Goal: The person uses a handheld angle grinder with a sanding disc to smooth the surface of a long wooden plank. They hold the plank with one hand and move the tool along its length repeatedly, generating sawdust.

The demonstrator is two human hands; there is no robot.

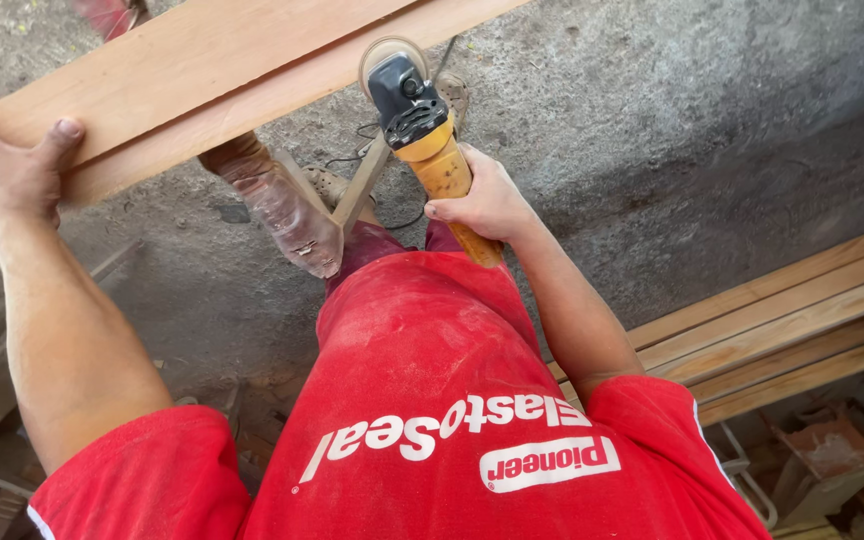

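Rough grey concrete floor (712, 120) fills the background, dusty and mottled, seen from straight above. Across the upper left runs a long pale wooden plank (222, 80), slanting from the left edge up to the top of the view, where its far end is cut off. The left hand (7, 160) grips its near end, thumb lying on the upper face and fingers wrapped under the edge, mostly hidden. The right hand (482, 200) is closed around the yellow body of a handheld angle grinder with a black head (417, 125); its round disc meets the plank's lower edge, and only part of the disc shows, so its surface is hard to make out. Below the plank a brownish boot and a wooden trestle piece (352, 190) show, partly covered by the tool and the dusty red shorts (412, 320). A thin dark cord (367, 135) lies on the floor behind them. At the right, several stacked wooden boards (792, 320) run off the frame edge, with blurred wood scraps in the lower corners.
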